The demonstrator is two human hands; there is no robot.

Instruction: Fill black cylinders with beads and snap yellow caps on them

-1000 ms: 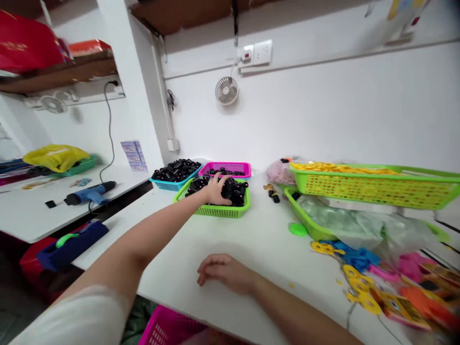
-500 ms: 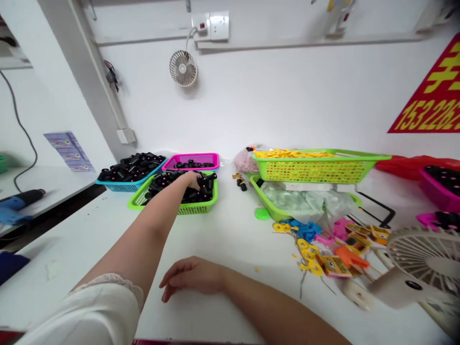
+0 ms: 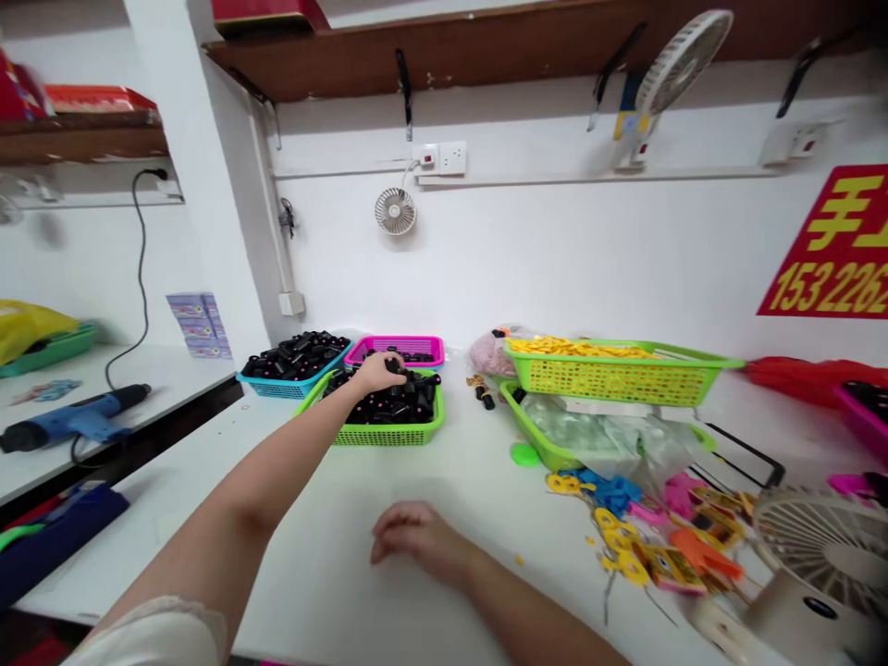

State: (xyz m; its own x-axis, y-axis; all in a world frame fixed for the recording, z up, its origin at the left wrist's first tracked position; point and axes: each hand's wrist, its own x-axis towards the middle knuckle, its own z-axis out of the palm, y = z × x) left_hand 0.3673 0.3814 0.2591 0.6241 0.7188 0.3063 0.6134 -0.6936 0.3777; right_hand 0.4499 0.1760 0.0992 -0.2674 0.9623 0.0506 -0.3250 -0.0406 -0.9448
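Resting on the heap of black pieces (image 3: 409, 402) in the front green basket (image 3: 388, 435), the left hand (image 3: 376, 373) has its fingers bent down against one of them — whether that piece is actually gripped, I cannot tell. This basket stands near the back left corner of the white worktop (image 3: 312, 536), with the arm stretched out to it from the front edge. Just behind it, toward the left edge, is a blue basket (image 3: 273, 388) piled high with similar black pieces, and nearer the back edge a pink basket (image 3: 437, 348) holds a lower layer of them.

The right hand (image 3: 420, 539) lies toward the front edge, around its middle, fingers loosely curled and nothing visible in them.

Along the back edge, right of the middle, an upper green basket (image 3: 697, 363) full of yellow pieces (image 3: 575, 348) sits above a lower green basket (image 3: 531, 433) with a clear plastic bag (image 3: 610, 439) in it. A bright green disc (image 3: 525, 454) lies just in front of the lower one. Farther toward the right edge is a jumble of blue, yellow, pink and orange parts (image 3: 697, 550) — beside it, by the front right corner, stands a pale fan (image 3: 822, 555).
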